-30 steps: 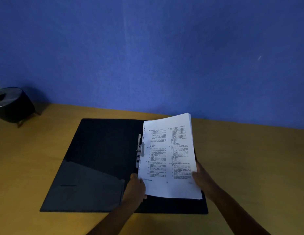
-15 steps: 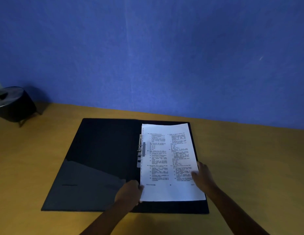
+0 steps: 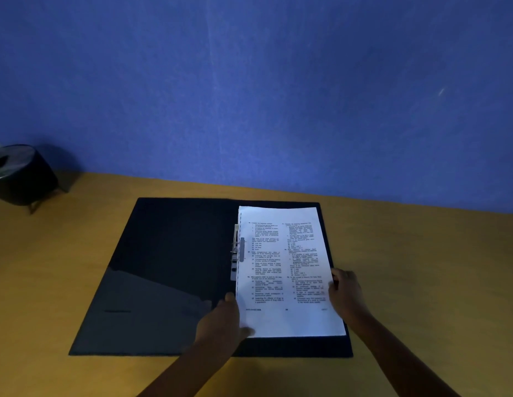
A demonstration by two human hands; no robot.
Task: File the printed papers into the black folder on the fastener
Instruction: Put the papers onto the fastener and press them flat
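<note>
The black folder [image 3: 169, 270] lies open on the yellow table. A stack of printed papers [image 3: 286, 270] rests flat on its right half. The metal fastener [image 3: 235, 253] shows along the spine, just left of the papers' left edge. My left hand [image 3: 223, 319] grips the papers' lower left corner, thumb on top of the sheet. Against the papers' right edge, near the bottom, sits my right hand [image 3: 345, 296], fingers curled on the sheet.
A dark round object on small legs [image 3: 17, 176] stands at the far left by the blue wall [image 3: 249, 81]. The table [image 3: 435, 282] stretches bare yellow to the right of the folder.
The papers were tilted up off the folder a second ago and now lie flat on its right half. Both hands have stayed at the lower corners.
</note>
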